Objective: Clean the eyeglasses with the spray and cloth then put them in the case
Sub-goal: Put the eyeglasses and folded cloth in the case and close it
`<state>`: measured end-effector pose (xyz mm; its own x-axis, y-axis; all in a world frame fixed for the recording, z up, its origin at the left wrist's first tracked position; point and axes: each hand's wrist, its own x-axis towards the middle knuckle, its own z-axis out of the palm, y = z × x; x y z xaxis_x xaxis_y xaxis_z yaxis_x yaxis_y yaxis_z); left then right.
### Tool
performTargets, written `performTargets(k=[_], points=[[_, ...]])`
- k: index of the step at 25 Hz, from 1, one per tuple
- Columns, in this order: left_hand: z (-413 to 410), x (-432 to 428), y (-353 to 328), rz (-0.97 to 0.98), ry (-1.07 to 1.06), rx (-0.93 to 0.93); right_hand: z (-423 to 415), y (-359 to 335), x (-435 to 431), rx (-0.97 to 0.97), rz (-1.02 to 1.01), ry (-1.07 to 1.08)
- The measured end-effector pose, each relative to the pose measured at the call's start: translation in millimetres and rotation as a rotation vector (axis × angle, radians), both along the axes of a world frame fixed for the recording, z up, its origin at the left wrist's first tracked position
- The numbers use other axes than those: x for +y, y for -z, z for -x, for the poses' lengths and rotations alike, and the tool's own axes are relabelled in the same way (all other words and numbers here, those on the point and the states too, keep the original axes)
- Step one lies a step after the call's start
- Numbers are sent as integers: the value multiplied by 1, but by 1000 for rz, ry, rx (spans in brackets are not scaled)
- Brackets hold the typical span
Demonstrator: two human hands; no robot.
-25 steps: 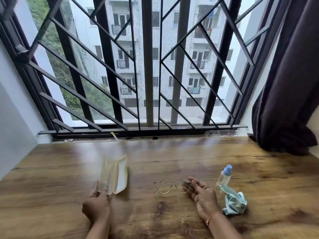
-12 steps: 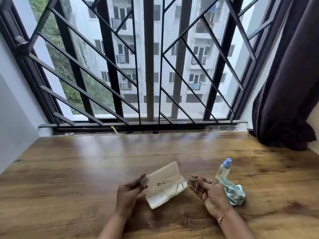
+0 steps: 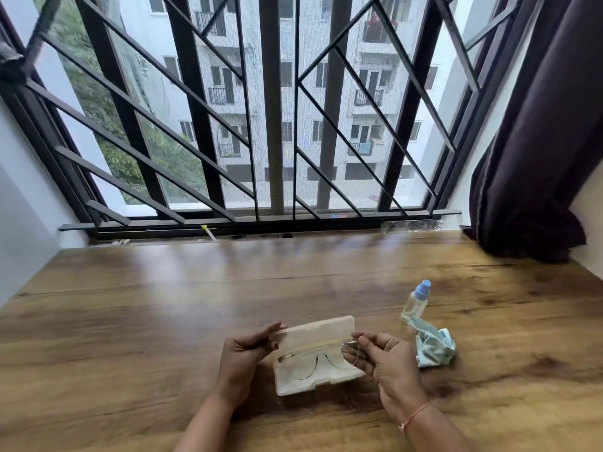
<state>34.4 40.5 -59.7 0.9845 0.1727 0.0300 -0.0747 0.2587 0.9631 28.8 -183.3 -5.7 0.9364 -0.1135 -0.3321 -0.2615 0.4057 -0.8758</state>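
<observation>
Head view: the case [image 3: 321,331] lies open on the wooden table [image 3: 130,321], lid tipped up on its far side, and it serves as the reference here. The eyeglasses [image 3: 303,365] sit over the case's lower tray, lenses towards the person; whether they rest fully on the lining I cannot tell. The left hand [image 3: 243,353] holds the case's left end, thumb and fingers curled round the lid's corner. The right hand [image 3: 385,357] pinches the right end of the frame, near the hinge, at the case's right edge.

The glasses look thin-wired and very light, so they should bend or scratch easily. The safest hold is at the hinge or bridge, never on the lenses. The case looks stiff and light and would likely slide unless steadied.

To the right of the case, just beyond the right hand, lies the crumpled pale cloth [image 3: 434,345]. The spray bottle [image 3: 415,303] stands upright behind the cloth, right of the case and further off. Neither blocks the lid's closing. Well beyond the case are the window grille [image 3: 270,125] and a dark curtain [image 3: 528,158] at the far right
</observation>
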Motion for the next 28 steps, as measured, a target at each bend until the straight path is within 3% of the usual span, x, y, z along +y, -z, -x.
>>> performTargets(k=[6,10,16,28], points=[[1,1,-2,9,13,1,3,11,5,-18,120,-12],[2,4,-1,30,26,-7,8,19,2,-152,414,-35],[1,5,1,41,38,2,16,27,-3,-146,479,-77],[3,5,-2,71,53,10,21,26,-7,-228,895,-173]])
